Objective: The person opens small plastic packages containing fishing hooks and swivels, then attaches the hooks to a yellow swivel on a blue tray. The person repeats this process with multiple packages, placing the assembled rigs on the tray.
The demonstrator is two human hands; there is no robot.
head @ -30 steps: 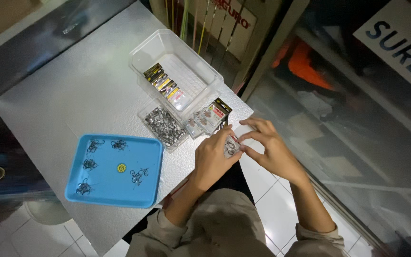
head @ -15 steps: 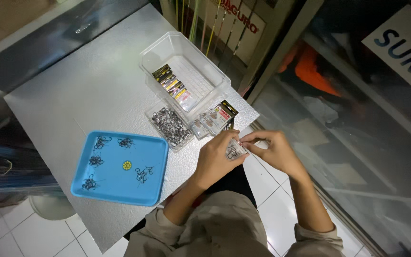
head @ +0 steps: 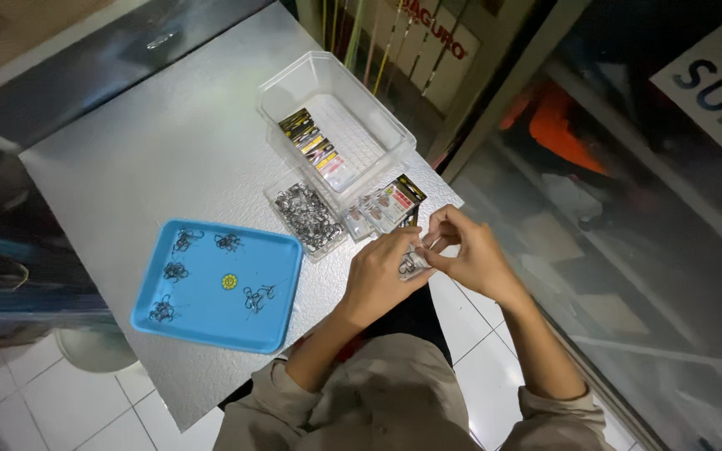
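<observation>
Both my hands meet over the table's right corner, holding a small clear packet of dark metal hooks (head: 412, 263) between them. My left hand (head: 375, 280) grips the packet's lower side. My right hand (head: 465, 250) pinches its upper edge with the fingertips. Just beyond my hands lie a few small clear packets with black and yellow headers (head: 383, 205). A small clear box heaped with loose dark hooks (head: 306, 218) sits left of those.
A blue tray (head: 282, 301) holds several small clusters of hooks and a yellow round piece (head: 228, 281). A clear plastic bin (head: 287, 82) at the back holds a row of packets. The white table (head: 160, 150) ends near my hands; tiled floor lies below.
The view has shifted slightly. My hands stay together at the table's corner, working the same small packet, with the right fingers now pinching its upper edge.
</observation>
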